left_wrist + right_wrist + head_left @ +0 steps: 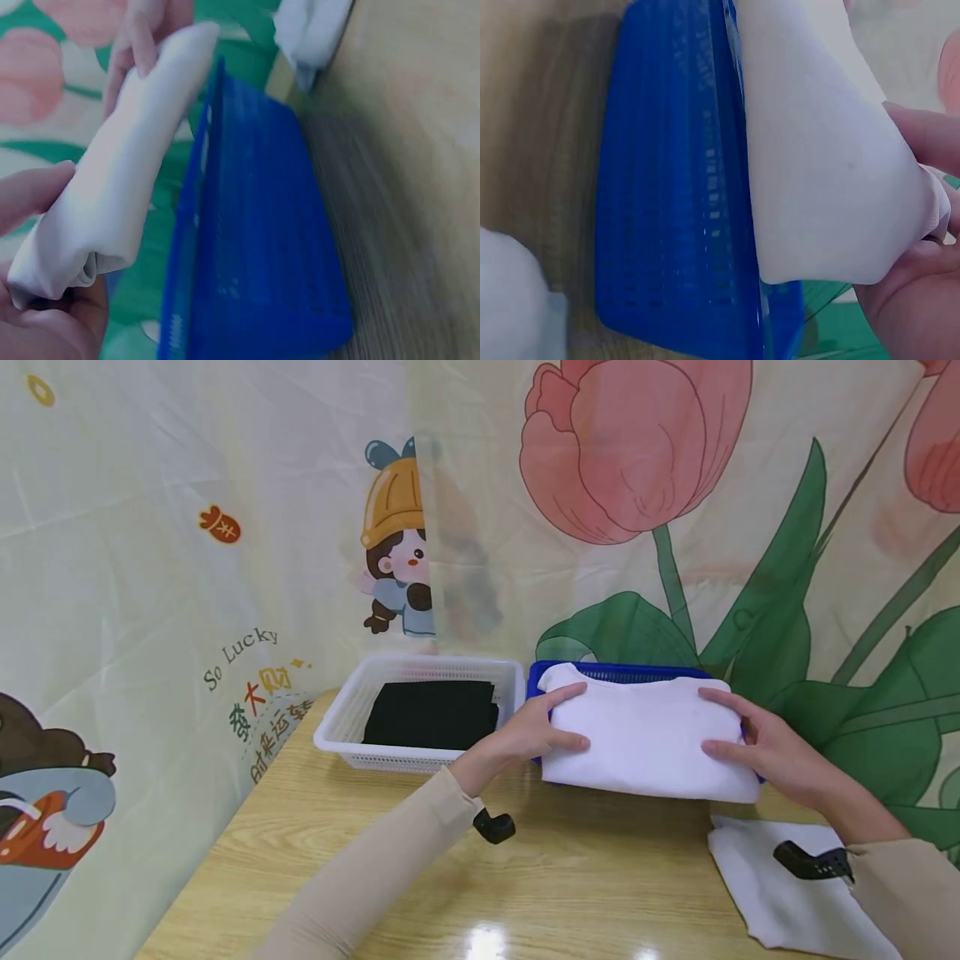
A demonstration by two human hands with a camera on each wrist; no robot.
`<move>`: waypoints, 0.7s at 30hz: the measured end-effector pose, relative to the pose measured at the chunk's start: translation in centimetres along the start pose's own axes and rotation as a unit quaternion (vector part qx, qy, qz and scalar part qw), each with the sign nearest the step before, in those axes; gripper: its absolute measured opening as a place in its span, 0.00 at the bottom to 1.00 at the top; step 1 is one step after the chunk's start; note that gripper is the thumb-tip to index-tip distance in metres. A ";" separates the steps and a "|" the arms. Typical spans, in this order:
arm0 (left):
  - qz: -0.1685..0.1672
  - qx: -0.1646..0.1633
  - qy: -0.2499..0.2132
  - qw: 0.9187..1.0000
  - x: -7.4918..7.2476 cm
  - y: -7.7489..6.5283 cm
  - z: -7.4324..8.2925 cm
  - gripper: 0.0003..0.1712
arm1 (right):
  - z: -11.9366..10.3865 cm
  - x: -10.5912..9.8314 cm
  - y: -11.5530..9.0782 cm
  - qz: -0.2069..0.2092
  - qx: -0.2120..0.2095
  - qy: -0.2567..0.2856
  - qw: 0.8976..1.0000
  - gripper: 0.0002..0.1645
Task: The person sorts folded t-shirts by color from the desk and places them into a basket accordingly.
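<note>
A folded white shirt [637, 735], its neckline along the far edge, is held by both hands over the blue basket [622, 673]. My left hand [534, 727] grips the shirt's left end, thumb on one face and fingers behind, as the left wrist view shows. At the other end my right hand [772, 747] grips it the same way. In the right wrist view the shirt [825, 150] is close over the rim of the blue basket [660, 195]. The shirt hides most of the basket's inside.
Left of the blue basket stands a white basket [337, 735] with folded black cloth [427, 714] inside. Another white cloth [795, 885] lies on the wooden table [585, 877] at the front right, partly under my right forearm. A printed curtain [480, 485] hangs behind.
</note>
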State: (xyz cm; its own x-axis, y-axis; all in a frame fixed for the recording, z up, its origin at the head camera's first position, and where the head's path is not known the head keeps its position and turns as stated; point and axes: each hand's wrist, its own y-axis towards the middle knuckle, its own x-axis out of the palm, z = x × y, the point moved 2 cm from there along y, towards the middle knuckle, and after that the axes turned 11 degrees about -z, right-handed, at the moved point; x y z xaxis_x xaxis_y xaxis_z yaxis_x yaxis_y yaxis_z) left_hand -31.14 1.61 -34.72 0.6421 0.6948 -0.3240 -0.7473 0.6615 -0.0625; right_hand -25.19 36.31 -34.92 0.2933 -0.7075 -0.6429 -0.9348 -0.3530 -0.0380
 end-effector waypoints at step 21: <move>0.070 -0.008 -0.016 0.997 0.0 8.9 -4.1 0.53 | 5.1 -1.3 7.8 -0.062 0.046 -0.011 0.997 0.54</move>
State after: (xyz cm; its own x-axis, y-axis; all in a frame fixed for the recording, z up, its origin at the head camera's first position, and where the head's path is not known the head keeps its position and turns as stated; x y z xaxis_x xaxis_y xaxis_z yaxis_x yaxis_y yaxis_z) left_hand -38.51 6.36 -39.17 0.5358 0.7894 -0.2996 -0.8329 0.5524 -0.0339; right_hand -33.85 37.61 -38.29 0.4043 -0.6481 -0.6454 -0.9062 -0.3792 -0.1869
